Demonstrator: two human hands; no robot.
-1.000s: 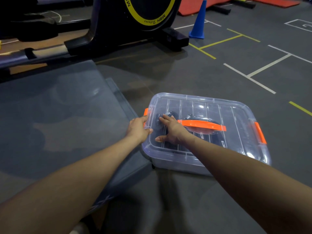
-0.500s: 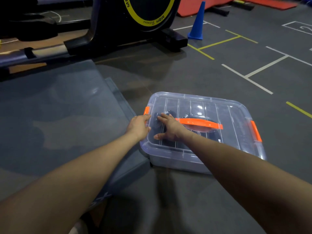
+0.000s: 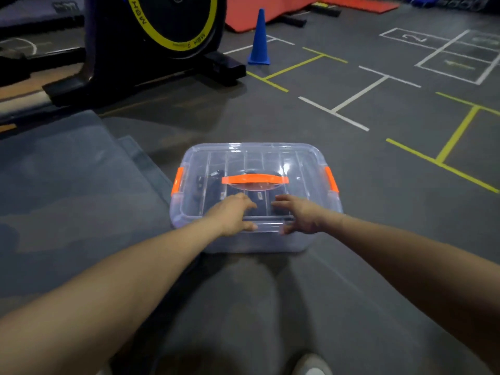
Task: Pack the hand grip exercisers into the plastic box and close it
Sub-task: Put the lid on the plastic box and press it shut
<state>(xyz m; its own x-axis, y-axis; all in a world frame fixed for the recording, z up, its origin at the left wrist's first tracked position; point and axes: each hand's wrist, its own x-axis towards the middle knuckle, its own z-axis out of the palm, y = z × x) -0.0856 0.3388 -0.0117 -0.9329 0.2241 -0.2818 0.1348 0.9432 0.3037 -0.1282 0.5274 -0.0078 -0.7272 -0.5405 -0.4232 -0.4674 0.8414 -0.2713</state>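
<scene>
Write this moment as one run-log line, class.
stage: closing | lid: on clear plastic box | both hands: left, right on lid's near edge | hand grip exercisers: inside

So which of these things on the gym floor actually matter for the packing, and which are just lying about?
Part of the job:
- clear plastic box
- its lid with orange handle
- orange side latches
- dark hand grip exercisers inside
- left hand and right hand on the lid

Just lying about:
- blue cone
- exercise machine
- grey mat
- red mats
</scene>
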